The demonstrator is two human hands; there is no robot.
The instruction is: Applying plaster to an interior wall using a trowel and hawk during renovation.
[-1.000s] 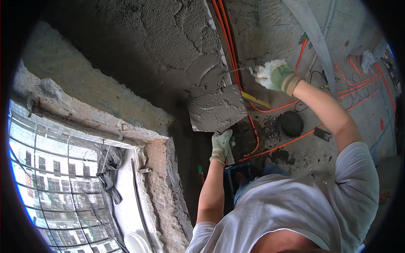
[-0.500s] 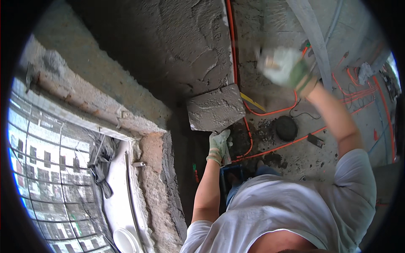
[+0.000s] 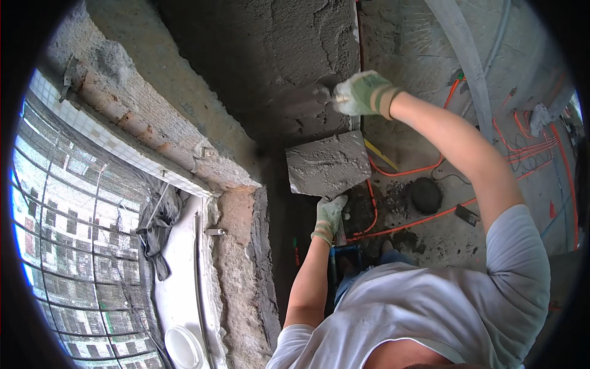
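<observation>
My gloved left hand (image 3: 330,215) grips the underside of a square mortar board (image 3: 327,161), which carries a spread of wet grey mortar. Above it, my gloved right hand (image 3: 362,93) holds a trowel (image 3: 321,92) against the freshly coated wall (image 3: 258,46), where the blade is mostly smeared or hidden by mortar. A yellow straight bar (image 3: 380,154) lies just right of the board, beside orange conduit (image 3: 405,173) running along the rough surface.
A barred window (image 3: 74,258) with a chipped frame is on the left, with dark cloth (image 3: 157,246) and a white round container (image 3: 183,345) by it. A dark bucket (image 3: 425,195), a small flat tool (image 3: 467,214) and more conduit lie to the right.
My right hand swung rightward in a blur, then came back left onto the wall. The board and my left hand sit slightly farther right and lower in the view.
</observation>
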